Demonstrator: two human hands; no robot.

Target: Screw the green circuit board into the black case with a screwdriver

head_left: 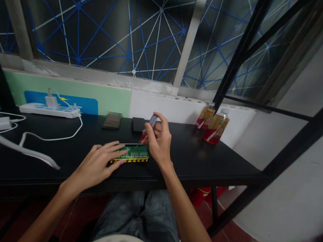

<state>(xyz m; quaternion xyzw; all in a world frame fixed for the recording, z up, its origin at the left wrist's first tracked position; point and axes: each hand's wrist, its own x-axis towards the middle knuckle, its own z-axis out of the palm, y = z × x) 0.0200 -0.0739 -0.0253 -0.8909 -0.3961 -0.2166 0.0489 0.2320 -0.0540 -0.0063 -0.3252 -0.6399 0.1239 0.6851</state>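
Flat green rectangular circuit board (138, 151), yellow-and-black edge (134, 160), lies partly under spread fingers of left hand (101, 163). Right hand (161, 140) pinches slim grey-and-red plastic-handled screwdriver (143, 136), thin shaft (137, 146) slanting below fingertips to board.

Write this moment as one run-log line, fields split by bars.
left hand: across circuit board | right hand: holding screwdriver, pointed down at board | table's right rear: two bottles

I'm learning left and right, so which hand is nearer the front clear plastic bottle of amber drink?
Right. The right hand, gripping a slim red-and-grey screwdriver, is left of the bottle; the left hand is farther left, touching the rectangular green circuit board.
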